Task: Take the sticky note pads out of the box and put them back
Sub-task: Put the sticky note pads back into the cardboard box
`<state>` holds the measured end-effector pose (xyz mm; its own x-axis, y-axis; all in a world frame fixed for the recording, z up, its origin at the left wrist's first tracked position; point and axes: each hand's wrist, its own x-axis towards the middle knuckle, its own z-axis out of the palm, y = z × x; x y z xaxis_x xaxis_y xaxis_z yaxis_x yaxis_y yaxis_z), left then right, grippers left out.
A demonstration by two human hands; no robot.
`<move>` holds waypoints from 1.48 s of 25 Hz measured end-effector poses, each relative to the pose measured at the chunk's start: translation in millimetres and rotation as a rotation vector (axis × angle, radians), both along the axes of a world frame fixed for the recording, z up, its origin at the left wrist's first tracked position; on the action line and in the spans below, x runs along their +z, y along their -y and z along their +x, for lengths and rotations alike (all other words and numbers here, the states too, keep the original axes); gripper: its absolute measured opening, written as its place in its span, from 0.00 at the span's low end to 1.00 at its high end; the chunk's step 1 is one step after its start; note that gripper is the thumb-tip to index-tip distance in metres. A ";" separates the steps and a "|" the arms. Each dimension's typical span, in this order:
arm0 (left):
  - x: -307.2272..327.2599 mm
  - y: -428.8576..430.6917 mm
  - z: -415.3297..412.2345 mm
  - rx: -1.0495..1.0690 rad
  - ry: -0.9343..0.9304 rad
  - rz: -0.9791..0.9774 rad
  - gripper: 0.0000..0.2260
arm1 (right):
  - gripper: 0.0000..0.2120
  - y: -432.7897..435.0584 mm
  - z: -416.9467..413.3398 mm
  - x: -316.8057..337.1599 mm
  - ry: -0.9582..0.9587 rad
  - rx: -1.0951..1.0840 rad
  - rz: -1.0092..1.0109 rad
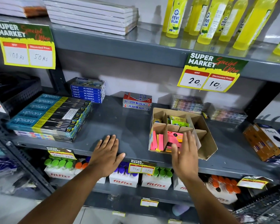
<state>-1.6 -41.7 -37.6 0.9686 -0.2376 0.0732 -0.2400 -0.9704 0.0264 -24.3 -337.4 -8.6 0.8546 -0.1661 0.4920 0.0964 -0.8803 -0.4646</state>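
Inside cardboard box, pink pads

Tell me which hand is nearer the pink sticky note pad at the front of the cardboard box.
Right. The right hand is open at the box's front edge, overlapping the pink sticky note pad. The left hand lies flat on the shelf, well left of the cardboard box.
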 end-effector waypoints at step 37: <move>-4.3 -0.9 0.3 -0.007 0.010 -0.023 0.39 | 0.64 23.9 54.5 63.4 -0.419 0.206 -0.952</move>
